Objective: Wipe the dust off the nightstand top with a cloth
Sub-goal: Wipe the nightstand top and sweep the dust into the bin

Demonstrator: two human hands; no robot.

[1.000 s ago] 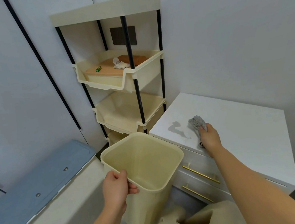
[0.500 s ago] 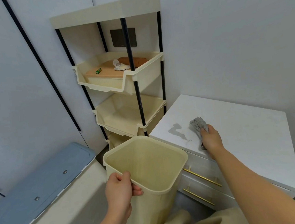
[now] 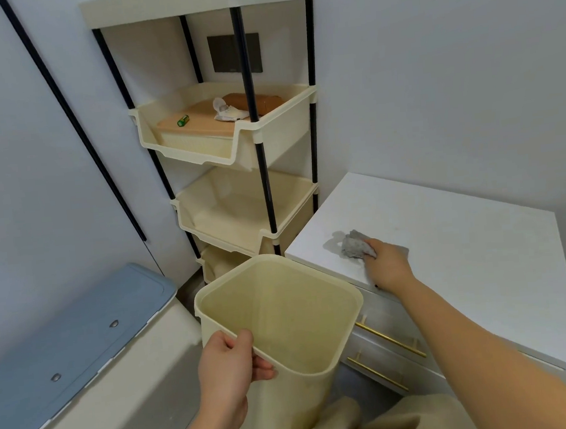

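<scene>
- A grey cloth (image 3: 355, 245) is gripped by the right hand (image 3: 387, 266) and is pressed on the white nightstand (image 3: 466, 249), right of the centre of the frame.
- The cloth is crumpled; it sticks out to the left of the fingers, near the front left corner of the top.
- A darker grey patch (image 3: 332, 243) is seen on the top, just left of the cloth and touching it.
- The right arm is stretched from the lower right corner of the frame up to the nightstand.
- A cream bin (image 3: 284, 320) is held by the left hand (image 3: 228, 373) in the lower centre of the frame.
- The near rim of the bin is clasped: the thumb is laid on the rim, and the fingers are curled inside the wall.
- The bin is open at the top, and its inside looks empty.
- The bin is placed just left of the nightstand front, where two drawers with gold handles (image 3: 390, 338) are seen.
- A cream shelf rack (image 3: 234, 143) with black posts is seen behind the bin, in the upper centre.
- In its upper tray a green battery (image 3: 183, 120), a white crumpled wrapper (image 3: 226, 111) and a brown box (image 3: 254, 101) are laid on a tan board.
- A blue lid (image 3: 64, 349) is seen in the lower left of the frame, on a pale box.
- A dark wall plate (image 3: 234, 53) is seen on the wall behind the rack.
</scene>
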